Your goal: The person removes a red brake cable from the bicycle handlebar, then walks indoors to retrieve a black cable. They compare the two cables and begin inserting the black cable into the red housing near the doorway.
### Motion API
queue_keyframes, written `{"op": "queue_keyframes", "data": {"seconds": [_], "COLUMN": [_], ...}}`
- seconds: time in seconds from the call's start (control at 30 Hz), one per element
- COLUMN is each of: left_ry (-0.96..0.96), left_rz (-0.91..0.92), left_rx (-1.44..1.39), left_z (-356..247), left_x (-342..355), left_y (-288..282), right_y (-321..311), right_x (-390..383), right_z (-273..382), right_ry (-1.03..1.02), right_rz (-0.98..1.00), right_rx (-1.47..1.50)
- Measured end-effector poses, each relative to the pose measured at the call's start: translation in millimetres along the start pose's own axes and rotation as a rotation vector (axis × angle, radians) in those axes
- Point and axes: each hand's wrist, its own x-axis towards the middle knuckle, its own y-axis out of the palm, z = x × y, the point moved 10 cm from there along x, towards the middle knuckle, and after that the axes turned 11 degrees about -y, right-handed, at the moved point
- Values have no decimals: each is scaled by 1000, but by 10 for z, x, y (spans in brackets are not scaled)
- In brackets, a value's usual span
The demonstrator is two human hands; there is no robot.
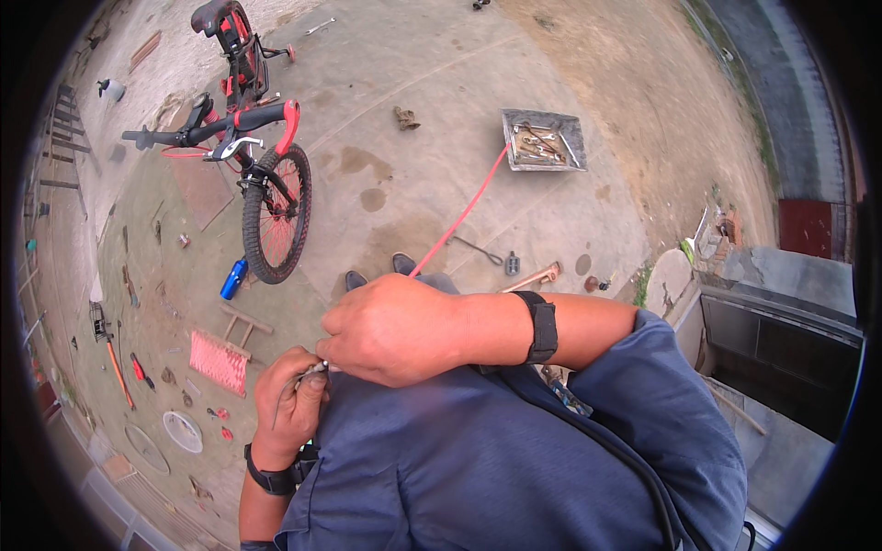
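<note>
Close to my chest, my two hands work side by side. My right hand [395,326] is closed, palm down, with a long thin red cable [469,207] running out from it toward the far right. Pinched in the fingers of my left hand [292,404] is a thin grey wire [277,404], its loose part curving down over the hand. A small pale tip [322,366] shows between the hands. My right fingertips are mostly hidden behind the back of that hand.
A red and black bicycle [276,216] stands at the far left. The grey tray [551,167] holds several wrenches. On the concrete lie a blue bottle [233,279], a small stool with a pink woven seat [219,362], a rusty pipe-like piece [533,277] and scattered tools.
</note>
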Motion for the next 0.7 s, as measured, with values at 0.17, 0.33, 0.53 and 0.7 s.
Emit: {"op": "queue_keyframes", "data": {"seconds": [0.17, 0.33, 0.53, 0.7], "left_ry": [-99, -125, -183, -149], "left_rz": [-17, -39, -145, -201], "left_rx": [-157, -198, -334, -368], "left_z": [49, 56, 100, 76], "left_x": [43, 67, 30, 55], "left_y": [-17, -87, -204, -203], "right_y": [-121, -204, -242, -199], "right_x": [-18, -35, -52, -47], "right_z": [-40, -106, -164, -169], "right_ry": [-7, 30, 85, 91], "right_rz": [-88, -119, -136, -110], "right_rx": [13, 80, 181, 184]}}
